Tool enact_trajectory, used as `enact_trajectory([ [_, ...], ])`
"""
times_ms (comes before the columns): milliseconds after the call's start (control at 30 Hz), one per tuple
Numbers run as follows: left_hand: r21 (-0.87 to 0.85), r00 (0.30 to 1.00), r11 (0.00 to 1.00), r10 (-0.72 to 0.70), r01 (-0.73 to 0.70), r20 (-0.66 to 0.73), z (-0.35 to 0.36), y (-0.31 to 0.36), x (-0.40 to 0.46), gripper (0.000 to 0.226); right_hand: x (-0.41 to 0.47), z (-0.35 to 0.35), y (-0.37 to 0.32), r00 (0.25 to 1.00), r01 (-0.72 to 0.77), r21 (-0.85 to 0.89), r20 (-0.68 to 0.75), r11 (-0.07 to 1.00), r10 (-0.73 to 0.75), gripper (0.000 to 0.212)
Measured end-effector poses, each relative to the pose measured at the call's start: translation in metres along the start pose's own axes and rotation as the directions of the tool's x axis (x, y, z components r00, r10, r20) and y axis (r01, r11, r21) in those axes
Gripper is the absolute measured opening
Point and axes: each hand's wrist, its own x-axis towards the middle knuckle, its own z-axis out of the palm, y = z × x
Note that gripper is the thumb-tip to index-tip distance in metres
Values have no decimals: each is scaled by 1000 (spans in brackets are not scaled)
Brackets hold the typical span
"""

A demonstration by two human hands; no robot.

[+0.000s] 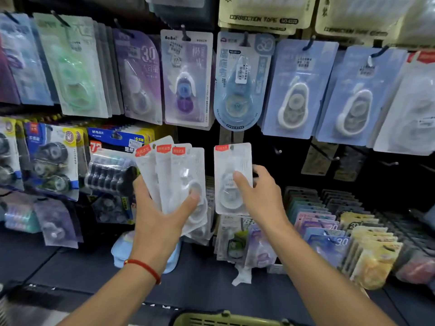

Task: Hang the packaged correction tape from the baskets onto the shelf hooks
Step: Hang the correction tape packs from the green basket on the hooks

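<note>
One pack up, a fan in reserve.

Above the green plastic basket [226,320], the left hand [162,215] grips a fan of clear red-tabbed packs [174,175]; the right hand [261,196] pinches a single clear correction-tape pack [231,168]. Best line its top hole squarely with a bare black hook [277,151] beyond.

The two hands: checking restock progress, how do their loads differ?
The left hand grips a fanned bunch of packs; the right hand pinches a single pack. The bunch tilts; the single pack stands upright. Both loads are white with red tabs.
</note>
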Motion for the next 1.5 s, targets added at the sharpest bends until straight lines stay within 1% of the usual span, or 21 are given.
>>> enact_trajectory([
  [67,-41,998,998,-47,49,48,3,-3,-3,83,-1,1,7,1000,-13,-216,2,976,14,76],
  [100,-74,995,994,-71,77,72,5,-6,-4,85,-3,1,8,1000,-4,-247,-11,969,2,76],
  [133,-117,991,987,-95,106,95,6,-9,-4,86,-3,1,9,1000,11,-204,6,979,-11,67],
  [167,-167,986,976,-121,140,117,7,-11,-4,86,-3,1,10,998,12,-97,69,995,-5,52],
  [200,-214,979,961,-148,175,140,7,-12,-4,86,-4,2,10,982,-22,16,186,1000,18,38],
  [233,-252,972,945,-171,208,163,7,-13,-3,87,-7,4,10,948,-54,89,317,995,24,33],
  [267,-277,965,932,-188,234,185,8,-14,-2,87,-10,6,11,910,-59,106,415,993,9,37],
  [300,-290,958,922,-202,255,203,8,-15,-2,86,-15,8,11,887,-41,104,461,994,-11,43],
  [333,-302,953,913,-214,273,214,8,-15,-2,85,-18,9,13,888,-18,114,458,993,-36,49],
  [467,-357,935,876,-238,324,263,9,-17,-4,65,-23,8,19,917,-23,237,392,971,-74,55],
  [533,-346,936,881,-240,322,259,7,-18,-3,60,-23,5,18,953,33,256,285,966,-108,48],
  [567,-309,946,904,-230,294,228,6,-19,-2,60,-23,3,17,966,67,264,223,962,-129,44],
  [633,-169,974,965,-179,201,135,2,-20,-1,60,-22,-1,17,979,115,275,134,955,-156,39],
  [700,-63,985,986,-150,156,86,-1,-21,-1,60,-22,-3,16,988,115,295,68,948,-141,40],
  [833,-2,991,993,-118,119,54,-7,-20,0,63,-22,-4,13,996,73,340,27,938,-87,37],
  [967,21,998,998,-65,65,-10,-7,-14,1,63,-25,0,3,997,79,362,-25,929,-75,43],
  [1033,33,998,998,-43,44,-38,-8,-11,2,62,-26,3,1,996,78,334,-69,939,-58,40],
  [1133,29,998,999,-34,36,-61,-8,-8,2,63,-24,6,2,998,41,228,-62,973,-27,33],
  [1267,34,998,999,-26,28,-55,-7,-6,0,63,-24,7,3,992,67,102,-111,993,-56,37],
  [1400,48,999,999,-24,26,-39,-9,-7,-1,62,-32,18,3,983,38,147,-186,988,-10,34],
  [1500,50,999,999,-20,22,-38,-10,-8,-1,62,-37,19,-1,979,68,130,-197,989,-42,36],
])
